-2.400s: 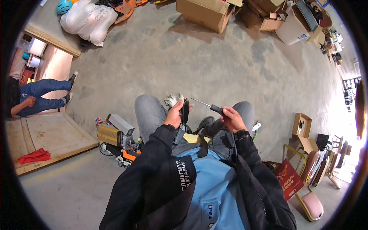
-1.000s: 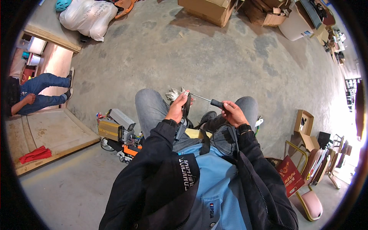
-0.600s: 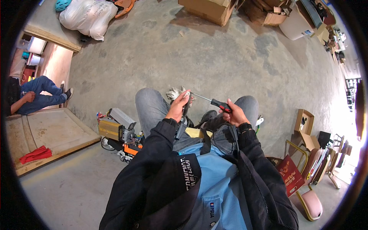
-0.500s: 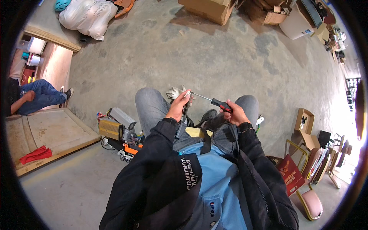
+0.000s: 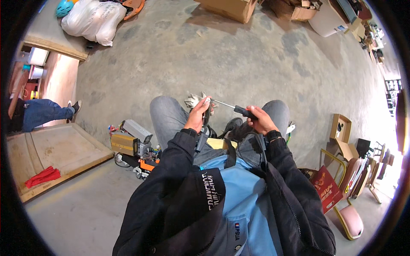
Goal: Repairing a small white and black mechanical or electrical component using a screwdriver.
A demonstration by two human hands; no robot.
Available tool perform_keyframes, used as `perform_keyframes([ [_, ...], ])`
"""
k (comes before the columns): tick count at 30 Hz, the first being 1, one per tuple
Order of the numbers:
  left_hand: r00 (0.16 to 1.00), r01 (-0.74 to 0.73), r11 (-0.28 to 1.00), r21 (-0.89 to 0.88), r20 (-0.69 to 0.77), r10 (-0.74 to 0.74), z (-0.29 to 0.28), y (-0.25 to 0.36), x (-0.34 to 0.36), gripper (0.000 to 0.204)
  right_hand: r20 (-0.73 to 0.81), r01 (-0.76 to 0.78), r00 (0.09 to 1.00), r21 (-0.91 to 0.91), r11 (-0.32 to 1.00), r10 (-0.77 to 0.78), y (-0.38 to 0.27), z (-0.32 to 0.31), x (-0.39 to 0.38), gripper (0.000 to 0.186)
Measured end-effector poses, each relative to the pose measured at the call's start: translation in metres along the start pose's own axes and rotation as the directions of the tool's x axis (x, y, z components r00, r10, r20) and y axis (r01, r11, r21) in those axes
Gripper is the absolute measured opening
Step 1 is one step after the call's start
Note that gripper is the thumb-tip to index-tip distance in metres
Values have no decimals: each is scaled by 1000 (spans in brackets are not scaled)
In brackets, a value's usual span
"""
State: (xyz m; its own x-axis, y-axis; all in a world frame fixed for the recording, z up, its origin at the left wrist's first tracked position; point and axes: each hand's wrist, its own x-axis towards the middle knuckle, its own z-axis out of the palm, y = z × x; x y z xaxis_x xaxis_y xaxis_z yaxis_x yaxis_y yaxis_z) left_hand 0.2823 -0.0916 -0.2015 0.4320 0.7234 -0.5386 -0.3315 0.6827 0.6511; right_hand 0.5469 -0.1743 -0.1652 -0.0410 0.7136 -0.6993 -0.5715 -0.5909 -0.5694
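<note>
My left hand point(image 5: 198, 115) grips a dark, narrow object point(image 5: 206, 117) upright between my knees, thumb at its top, where a small pale piece shows. My right hand point(image 5: 262, 121) is closed on a screwdriver point(image 5: 244, 112) with a dark handle and metal shaft; its tip meets the top of that object by my left thumb, though the exact contact is too small to tell. Pale gloves point(image 5: 192, 100) lie just behind my left hand. A yellow object point(image 5: 218, 143) shows between my thighs below the hands, crossed by a dark strap.
Electrical units point(image 5: 128, 143) with wires lie left of my knee. A wooden panel point(image 5: 68, 153) holds a red cloth point(image 5: 42, 177). A person's legs point(image 5: 49, 111) extend at the far left. Boxes point(image 5: 224, 8) and a white bag point(image 5: 92, 23) stand ahead; folded chairs point(image 5: 348, 219) lie right.
The screwdriver tip moved left and up, from apart to the held object's top. Both hands rose slightly. The other person at the left shifted their legs and upper body.
</note>
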Motion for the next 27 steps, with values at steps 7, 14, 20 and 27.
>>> perform_keyframes([
  [7, 999, -25, 999, -23, 31, 26, -3, -2, 4, 34, 59, -50, 997, -62, 997, 54, 1, -16, 7, 26],
  [14, 1000, -19, 1000, 20, 14, 19, 0, 2, 2, 34, 36, 107, 994, -25, 994, -106, 9, -17, 13, 21],
  [20, 1000, -15, 1000, 6, -7, 15, 3, 5, -1, 39, 59, -22, 998, 7, 1000, 22, 0, -7, 5, 24],
  [27, 1000, -10, 1000, 25, 2, 10, 3, 1, 0, 39, 17, 56, 998, -73, 996, -55, 6, -14, 10, 21],
])
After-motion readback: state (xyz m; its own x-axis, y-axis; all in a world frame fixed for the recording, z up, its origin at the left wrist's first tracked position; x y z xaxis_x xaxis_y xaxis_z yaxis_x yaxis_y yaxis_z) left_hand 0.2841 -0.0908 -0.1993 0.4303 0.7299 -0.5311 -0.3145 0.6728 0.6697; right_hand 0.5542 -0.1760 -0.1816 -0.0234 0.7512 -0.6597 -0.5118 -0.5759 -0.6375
